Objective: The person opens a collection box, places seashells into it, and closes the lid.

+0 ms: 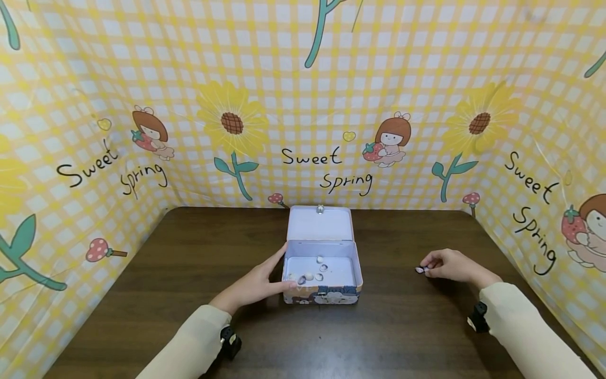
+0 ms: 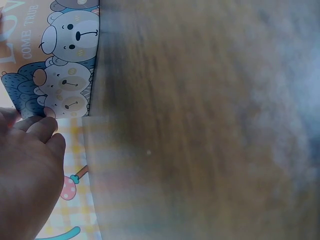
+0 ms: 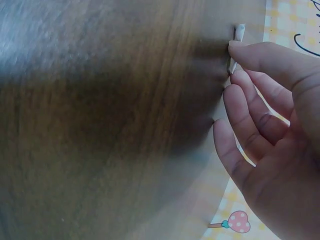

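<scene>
An open tin box (image 1: pixel 333 298) with bears printed on its front stands mid-table, its lid (image 1: pixel 320 223) tilted back. Several small seashells (image 1: pixel 324 268) lie inside on the pale floor. My left hand (image 1: pixel 255 284) holds the box's left side, thumb at the front corner and fingers along the side. In the left wrist view its fingertips meet the printed wall. To the right of the box, my right hand (image 1: pixel 447 265) pinches a small seashell (image 3: pixel 232 66) low over the table. A second seashell (image 1: pixel 419 269) lies just left of those fingertips.
The dark wooden table (image 1: pixel 322 342) runs back to a yellow checked cloth (image 1: pixel 265 68) that hangs behind and along both sides. Bare tabletop lies between the box and my right hand.
</scene>
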The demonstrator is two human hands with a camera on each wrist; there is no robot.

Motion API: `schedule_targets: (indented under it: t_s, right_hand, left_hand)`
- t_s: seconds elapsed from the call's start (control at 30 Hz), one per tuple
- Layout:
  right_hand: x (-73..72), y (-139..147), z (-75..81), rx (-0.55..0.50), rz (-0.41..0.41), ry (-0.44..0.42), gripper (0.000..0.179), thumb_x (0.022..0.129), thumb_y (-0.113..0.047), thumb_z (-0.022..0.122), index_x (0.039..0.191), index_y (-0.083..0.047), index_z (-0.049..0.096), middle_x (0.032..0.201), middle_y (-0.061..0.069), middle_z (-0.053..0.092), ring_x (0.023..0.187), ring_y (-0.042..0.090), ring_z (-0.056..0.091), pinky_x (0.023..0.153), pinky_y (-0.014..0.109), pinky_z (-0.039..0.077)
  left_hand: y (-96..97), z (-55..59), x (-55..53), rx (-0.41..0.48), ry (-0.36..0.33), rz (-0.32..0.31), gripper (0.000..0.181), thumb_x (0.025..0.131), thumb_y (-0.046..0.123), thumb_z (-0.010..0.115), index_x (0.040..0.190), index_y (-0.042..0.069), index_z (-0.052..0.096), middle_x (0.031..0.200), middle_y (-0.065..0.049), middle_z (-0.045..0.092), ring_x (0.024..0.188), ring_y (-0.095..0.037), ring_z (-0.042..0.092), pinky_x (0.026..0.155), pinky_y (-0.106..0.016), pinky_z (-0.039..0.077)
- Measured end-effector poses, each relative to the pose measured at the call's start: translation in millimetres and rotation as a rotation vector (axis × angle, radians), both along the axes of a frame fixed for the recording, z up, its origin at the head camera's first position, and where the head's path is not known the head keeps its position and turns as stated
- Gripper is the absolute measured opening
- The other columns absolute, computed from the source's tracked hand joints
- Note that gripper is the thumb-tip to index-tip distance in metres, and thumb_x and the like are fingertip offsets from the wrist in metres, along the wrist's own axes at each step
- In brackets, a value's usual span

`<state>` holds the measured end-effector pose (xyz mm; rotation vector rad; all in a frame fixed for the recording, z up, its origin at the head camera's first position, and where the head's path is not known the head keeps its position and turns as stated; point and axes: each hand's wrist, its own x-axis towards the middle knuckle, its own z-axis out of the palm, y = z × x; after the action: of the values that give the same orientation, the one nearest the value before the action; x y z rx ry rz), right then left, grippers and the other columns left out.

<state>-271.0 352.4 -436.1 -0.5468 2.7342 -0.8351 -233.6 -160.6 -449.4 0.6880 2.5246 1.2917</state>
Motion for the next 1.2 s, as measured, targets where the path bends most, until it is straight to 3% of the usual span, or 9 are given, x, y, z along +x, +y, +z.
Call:
schedule_targets:
  t_s: [0.37, 0.53, 1.2]
  right_hand:
    - [0.6, 0.0, 0.9, -0.002, 0.006, 0.015, 0.014, 0.091, -0.016, 0.075, 0.102, -0.007, 0.072, 0.094, -0.002, 0.068, 0.086, 0.016, 0.062, 0.07, 0.031, 0.05]
    - [0.6, -1.5, 4.9, -0.01, 0.012, 0.031, 0.015, 0.093, -0.016, 0.074, 0.103, -0.007, 0.072, 0.095, -0.001, 0.069, 0.085, 0.015, 0.062, 0.069, 0.031, 0.051]
    - [0.1, -34.0, 40.7, -0.038, 0.042, 0.142, 0.018, 0.092, -0.012, 0.074, 0.108, -0.003, 0.071, 0.095, -0.003, 0.07, 0.086, 0.014, 0.065, 0.072, 0.03, 0.054]
  left_hand:
    - [0.6, 0.2, -0.4, -0.009, 0.001, 0.0, 0.102, 0.091, 0.048, 0.072, 0.163, 0.031, 0.002, 0.166, 0.007, 0.005, 0.15, -0.021, 0.01, 0.116, -0.056, 0.02]
    - [0.6, 0.4, -0.2, 0.007, 0.009, 0.001, 0.102, 0.091, 0.047, 0.072, 0.163, 0.028, 0.003, 0.167, 0.003, 0.006, 0.151, -0.023, 0.01, 0.115, -0.058, 0.02]
    - [0.1, 1.0, 0.5, 0.001, 0.012, 0.001, 0.102, 0.091, 0.049, 0.072, 0.163, 0.028, 0.002, 0.167, 0.003, 0.005, 0.151, -0.025, 0.01, 0.115, -0.059, 0.02]
